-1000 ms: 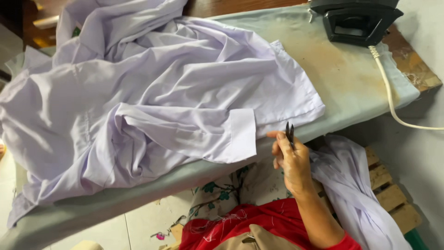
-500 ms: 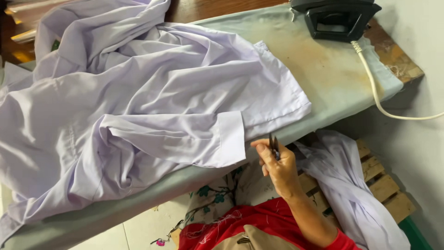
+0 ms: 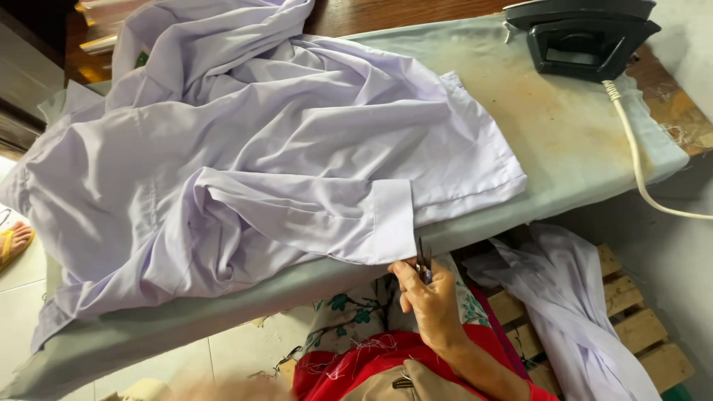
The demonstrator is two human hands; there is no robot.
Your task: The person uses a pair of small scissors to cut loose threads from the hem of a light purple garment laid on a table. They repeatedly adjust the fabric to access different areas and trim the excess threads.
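- Here, in the head view, the lilac shirt lies crumpled across the table, unpressed; the iron is parked at the table's far corner.
- Right hand at the table's near edge, just under the shirt cuff, closed around small thread snips.
- Left hand is out of view.

Lilac shirt smooth matt cloth; iron black plastic; pallet rough wood.

Even, soft daylight; the shirt folds cast mild shadows. Top-left corner dark, floor at left edge bright. Focus sharp overall, slight blur along the bottom edge.
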